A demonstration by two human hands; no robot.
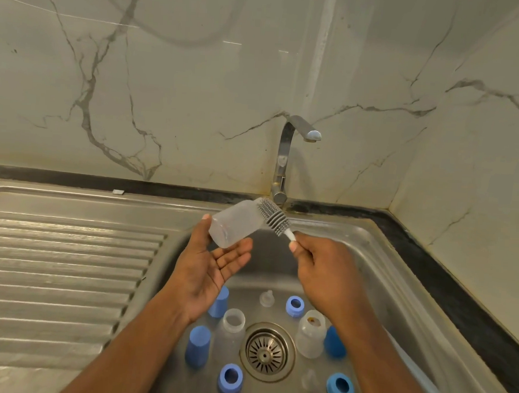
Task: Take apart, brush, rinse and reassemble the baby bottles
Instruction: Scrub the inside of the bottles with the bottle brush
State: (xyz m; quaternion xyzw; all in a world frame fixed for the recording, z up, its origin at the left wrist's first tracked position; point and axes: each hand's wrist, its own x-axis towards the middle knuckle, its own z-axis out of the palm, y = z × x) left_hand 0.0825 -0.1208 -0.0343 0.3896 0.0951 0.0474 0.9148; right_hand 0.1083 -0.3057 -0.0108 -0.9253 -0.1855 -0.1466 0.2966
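Note:
Over the steel sink (378, 264), my left hand (208, 269) holds a clear, frosted baby bottle (235, 225), tilted, its base pinched between thumb and fingers. My right hand (318, 260) grips the white handle of a grey silicone bottle brush (273, 217). The brush head lies at the bottle's upper end. On the sink floor stand two more clear bottles (233, 325) (312, 336), both without tops. Around them lie three blue caps (197, 344), three blue collar rings (230, 378) and two clear nipples (267, 298).
A chrome faucet (288, 155) rises behind the sink; no water is visible. The round drain strainer (266, 351) sits mid-basin. A ribbed steel drainboard (60, 260) extends to the left. Marble walls close the back and right.

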